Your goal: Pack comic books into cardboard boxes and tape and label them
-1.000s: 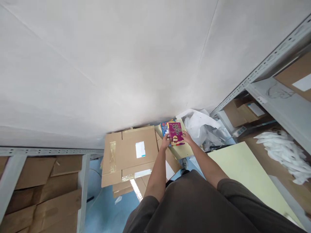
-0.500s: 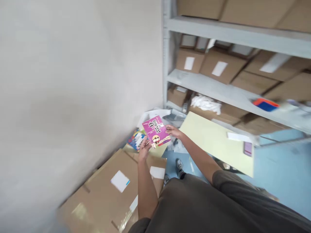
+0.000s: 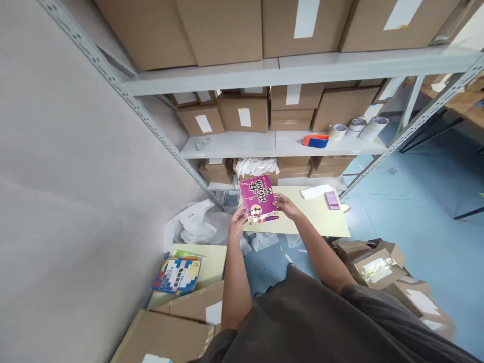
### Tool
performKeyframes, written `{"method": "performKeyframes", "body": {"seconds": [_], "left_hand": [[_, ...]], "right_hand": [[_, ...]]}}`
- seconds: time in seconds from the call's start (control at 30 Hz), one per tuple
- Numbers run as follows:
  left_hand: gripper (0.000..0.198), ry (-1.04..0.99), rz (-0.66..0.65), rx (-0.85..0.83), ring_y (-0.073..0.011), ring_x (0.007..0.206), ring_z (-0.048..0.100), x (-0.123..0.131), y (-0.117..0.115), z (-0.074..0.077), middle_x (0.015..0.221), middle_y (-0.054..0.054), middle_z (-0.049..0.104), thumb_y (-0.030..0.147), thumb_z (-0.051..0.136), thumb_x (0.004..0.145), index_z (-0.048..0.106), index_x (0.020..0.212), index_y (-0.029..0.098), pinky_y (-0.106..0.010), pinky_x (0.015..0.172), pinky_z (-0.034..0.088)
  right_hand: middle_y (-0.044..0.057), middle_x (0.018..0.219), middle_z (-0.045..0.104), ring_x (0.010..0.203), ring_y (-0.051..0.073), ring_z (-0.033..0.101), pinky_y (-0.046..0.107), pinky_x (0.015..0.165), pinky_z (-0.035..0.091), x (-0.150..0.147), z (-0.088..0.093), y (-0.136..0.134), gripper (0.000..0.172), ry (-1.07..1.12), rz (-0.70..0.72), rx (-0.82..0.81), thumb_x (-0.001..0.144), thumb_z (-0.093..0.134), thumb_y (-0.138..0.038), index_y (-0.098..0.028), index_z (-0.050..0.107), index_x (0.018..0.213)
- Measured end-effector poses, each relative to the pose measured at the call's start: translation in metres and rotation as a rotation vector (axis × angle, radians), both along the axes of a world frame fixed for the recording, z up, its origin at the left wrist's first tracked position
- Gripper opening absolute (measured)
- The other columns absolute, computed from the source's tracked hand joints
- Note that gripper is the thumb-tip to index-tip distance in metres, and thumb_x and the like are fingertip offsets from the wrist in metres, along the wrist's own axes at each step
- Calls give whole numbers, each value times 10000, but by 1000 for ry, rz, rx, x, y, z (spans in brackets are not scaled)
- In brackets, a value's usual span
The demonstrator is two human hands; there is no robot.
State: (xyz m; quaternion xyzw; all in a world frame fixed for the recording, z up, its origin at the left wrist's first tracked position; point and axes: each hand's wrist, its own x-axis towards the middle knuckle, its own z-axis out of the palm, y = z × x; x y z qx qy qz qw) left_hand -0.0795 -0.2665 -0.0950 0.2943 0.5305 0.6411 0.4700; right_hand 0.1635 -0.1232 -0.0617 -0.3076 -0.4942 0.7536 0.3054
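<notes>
A square purple book (image 3: 259, 197) with large dark lettering and a cartoon figure on its cover is held up between both hands. My left hand (image 3: 238, 222) grips its lower left edge, and my right hand (image 3: 286, 205) pinches its right edge. Behind and below the book lies a pale yellow board (image 3: 302, 222), with a white slip (image 3: 316, 191) and a small purple item (image 3: 331, 200) at its right end. To the left, a stack of colourful books (image 3: 177, 275) rests on another pale yellow surface (image 3: 215, 257).
Ahead stands a metal shelf (image 3: 242, 144) with cardboard boxes (image 3: 245, 112), tape rolls (image 3: 372, 128) and an orange-and-blue band (image 3: 316, 141). White plastic bags (image 3: 196, 222) lie by the wall. Cardboard boxes (image 3: 177, 333) sit at lower left; flattened cartons (image 3: 381, 267) lie on the floor at right.
My view has swung to the right, from the wall corner toward the shelf. The purple book, still in both hands, has moved from over the book stack to before the yellow board.
</notes>
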Motion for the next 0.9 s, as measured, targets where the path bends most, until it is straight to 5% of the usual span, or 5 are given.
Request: {"method": "performKeyframes", "body": {"seconds": [0.17,0.4,0.57,0.73,0.9], "left_hand": [[880,-2,-100,9,-275,1095,753,62,85,10,1304,-139,781,468,929,734,669,1533,208,-340,878,600],[837,40,-184,-19,-293,1147,740,102,142,17,1321,-164,766,432,917,770,663,1531,195,-376,915,600],[724,103,-230,-80,-294,1164,732,96,164,17,1320,-162,751,347,866,829,674,1511,197,-409,960,603],[500,481,-96,-93,-321,1316,656,94,187,25,1422,-161,702,268,868,855,783,1347,235,-479,1138,530],[668,340,-364,96,-301,1260,707,122,211,30,1454,-151,706,419,835,918,663,1534,228,-476,1148,535]], "right_hand": [[26,1151,821,1030,270,758,381,826,609,82,11,43,461,90,-126,-35,743,957,-431,-320,734,1131],[37,1152,822,1060,289,769,399,846,618,132,12,72,508,106,-202,-43,734,959,-443,-321,707,1158],[41,1040,835,962,286,792,389,791,615,131,1,78,561,108,-220,-107,702,963,-439,-304,645,1144],[49,1055,843,966,298,796,431,820,635,103,-3,79,545,37,-354,6,706,921,-432,-286,637,1148],[65,1197,830,1154,329,771,530,1043,611,53,-2,82,400,-120,-479,359,785,831,-447,-286,728,1137]]}}
